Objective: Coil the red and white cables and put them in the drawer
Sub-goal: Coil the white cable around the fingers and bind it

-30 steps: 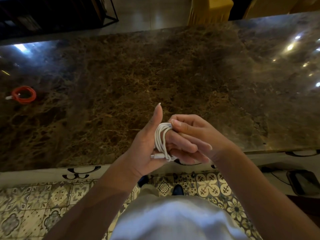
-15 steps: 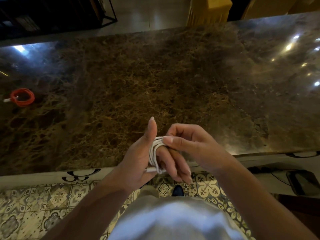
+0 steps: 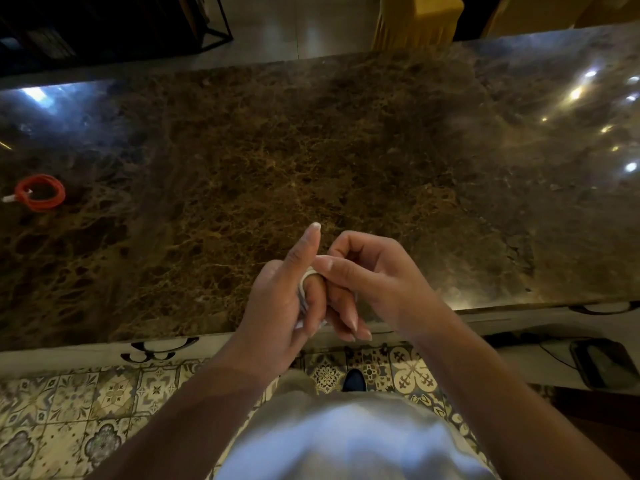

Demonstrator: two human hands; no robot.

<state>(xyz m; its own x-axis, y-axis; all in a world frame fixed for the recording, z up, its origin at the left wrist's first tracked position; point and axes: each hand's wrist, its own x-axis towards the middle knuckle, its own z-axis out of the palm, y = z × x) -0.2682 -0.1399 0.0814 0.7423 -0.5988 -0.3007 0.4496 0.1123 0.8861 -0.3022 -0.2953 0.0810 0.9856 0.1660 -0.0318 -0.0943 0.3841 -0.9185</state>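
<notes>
white cable (image 3: pixel 304 284) sits looped round left hand (image 3: pixel 280 306) fingers (thumb up); right hand (image 3: pixel 367 275) pinches it; red cable (image 3: pixel 41 192) lies coiled apart.

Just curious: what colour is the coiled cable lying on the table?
Red cable, head view.

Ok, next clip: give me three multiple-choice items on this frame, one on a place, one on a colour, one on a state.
1. Where does the red cable lie?
A. far left of the table
B. on the floor
C. in the right hand

2. What colour is the cable round the left hand?
A. black
B. white
C. yellow

3. How is the red cable?
A. stretched straight
B. knotted round a chair
C. coiled in a ring

Key: 1 A, it rests on the marble near the left edge; 2 B, the white cable loops over the fingers; 3 C, it forms a closed ring.
</notes>
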